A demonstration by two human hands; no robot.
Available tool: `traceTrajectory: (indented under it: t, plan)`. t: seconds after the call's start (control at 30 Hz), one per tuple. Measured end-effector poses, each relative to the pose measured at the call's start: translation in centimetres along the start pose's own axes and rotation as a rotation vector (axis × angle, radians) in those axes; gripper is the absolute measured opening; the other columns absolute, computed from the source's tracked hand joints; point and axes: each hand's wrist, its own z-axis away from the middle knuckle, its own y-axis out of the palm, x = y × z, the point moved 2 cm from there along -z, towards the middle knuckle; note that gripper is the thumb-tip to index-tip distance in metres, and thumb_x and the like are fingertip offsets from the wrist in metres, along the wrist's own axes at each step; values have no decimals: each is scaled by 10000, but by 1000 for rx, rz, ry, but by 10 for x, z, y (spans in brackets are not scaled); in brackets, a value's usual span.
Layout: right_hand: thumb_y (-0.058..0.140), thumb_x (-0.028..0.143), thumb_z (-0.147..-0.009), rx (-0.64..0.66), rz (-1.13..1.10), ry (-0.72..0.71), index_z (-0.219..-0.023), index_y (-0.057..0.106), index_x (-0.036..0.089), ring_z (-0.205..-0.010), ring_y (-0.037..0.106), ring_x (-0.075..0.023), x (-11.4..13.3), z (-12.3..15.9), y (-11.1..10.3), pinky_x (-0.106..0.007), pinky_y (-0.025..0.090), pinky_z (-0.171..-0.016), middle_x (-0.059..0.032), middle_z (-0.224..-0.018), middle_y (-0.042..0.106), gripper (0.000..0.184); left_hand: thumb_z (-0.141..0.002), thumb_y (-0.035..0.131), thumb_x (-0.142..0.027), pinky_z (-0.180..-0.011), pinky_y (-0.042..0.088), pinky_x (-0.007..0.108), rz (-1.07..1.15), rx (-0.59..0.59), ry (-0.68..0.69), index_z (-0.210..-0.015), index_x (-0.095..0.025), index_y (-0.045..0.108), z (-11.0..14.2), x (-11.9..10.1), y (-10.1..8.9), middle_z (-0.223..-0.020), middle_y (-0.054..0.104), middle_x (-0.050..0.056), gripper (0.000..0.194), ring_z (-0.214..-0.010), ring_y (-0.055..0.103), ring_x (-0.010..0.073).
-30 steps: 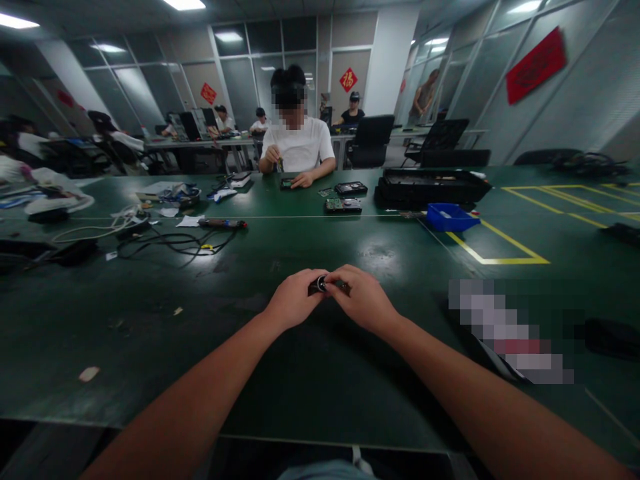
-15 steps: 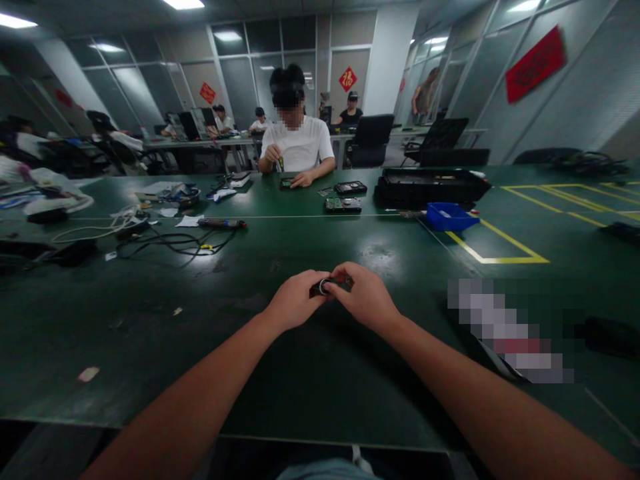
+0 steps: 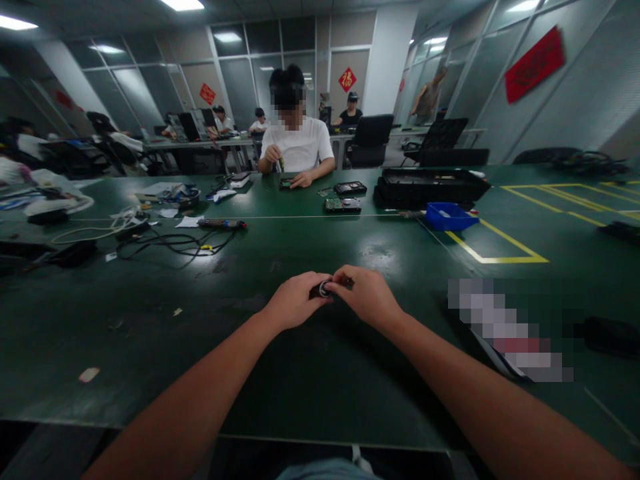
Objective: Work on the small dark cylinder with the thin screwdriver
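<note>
Both my hands meet over the green table, around a small dark round object with a pale ring. Its kind is too small to make out, and fingers cover most of it. My left hand is closed around its left side, thumb underneath. From the right, my right hand pinches at its ringed face with thumb and fingertips. Beyond my hands lie a hard drive with a green circuit board and a dark hard drive.
Across the table a person in white holds a screwdriver over a small device. A black tray and a blue bin stand at the back right. Black cables lie left; a blurred-out flat item lies right.
My right thumb and fingers have shifted slightly on the small object, and a little more of its pale ring shows. My left hand keeps its hold almost unmoved.
</note>
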Motion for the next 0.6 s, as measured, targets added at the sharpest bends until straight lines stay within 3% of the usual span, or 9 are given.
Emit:
traceTrajectory:
  t: [0.13,0.4,0.6]
  plan:
    - [693,357,-877,0,-16,42,-832,722,219,-678,640,-158,0,0,0,-282,426,-613,-9,-749,728,149,-877,663,-290,-917,501,358,14,-37,-21,-1232,-272,649,0,2,0,-1150,690,40,356,-1031,641,217]
    - [730,325,-844,8,-9,32,-805,710,218,-659,619,-149,4,1,-2,-273,403,-589,-2,-744,716,116,-878,663,-302,-904,506,353,18,-25,-14,-1198,-280,670,0,-1,-1,-1114,693,30,321,-997,642,210]
    - [677,450,-867,-47,32,43,-846,681,206,-627,583,-151,5,2,-5,-276,363,-551,-6,-699,653,245,-878,654,-267,-922,505,353,32,-81,-28,-1230,-269,659,0,4,0,-1162,691,37,353,-1036,642,211]
